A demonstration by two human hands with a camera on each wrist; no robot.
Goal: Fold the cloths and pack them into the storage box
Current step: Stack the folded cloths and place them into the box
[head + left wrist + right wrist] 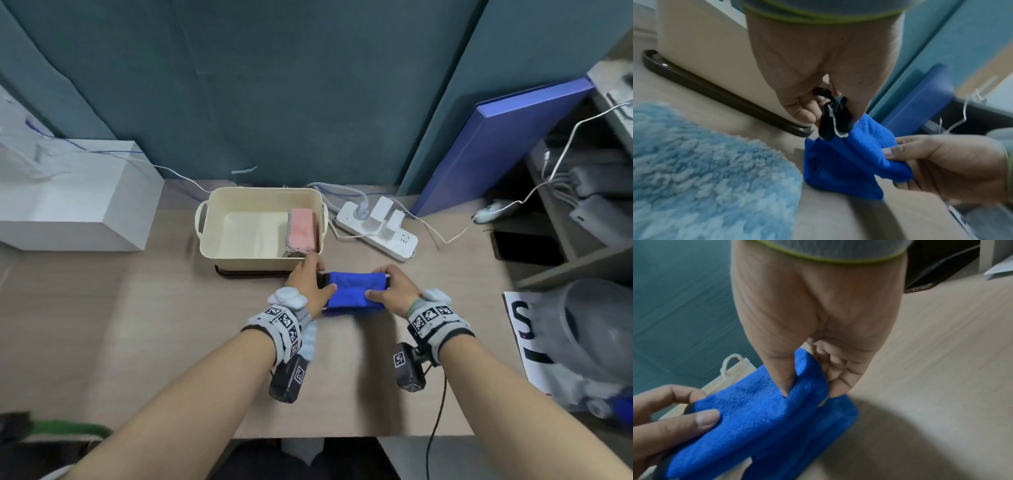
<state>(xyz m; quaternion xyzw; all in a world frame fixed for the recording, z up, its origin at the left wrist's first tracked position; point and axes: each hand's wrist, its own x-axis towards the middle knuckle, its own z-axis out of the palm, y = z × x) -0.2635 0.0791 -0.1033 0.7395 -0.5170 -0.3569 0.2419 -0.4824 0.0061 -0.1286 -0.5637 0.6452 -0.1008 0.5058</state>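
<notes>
A folded blue cloth (352, 291) with a black edge is held just above the wooden table, in front of the cream storage box (253, 255). My left hand (310, 282) pinches its left end (838, 123), thumb on top. My right hand (390, 289) pinches its right end (807, 386), thumb pressed into the fold. Inside the box, a folded pink cloth (302, 228) lies against the right wall. The box stands on a dark tray (715, 92).
A white power strip (375, 229) with plugs and cables lies right of the box. A white carton (75, 198) stands at the left, a blue board (496, 140) leans at the back right, a black phone (525, 246) lies at the right. Teal wall behind.
</notes>
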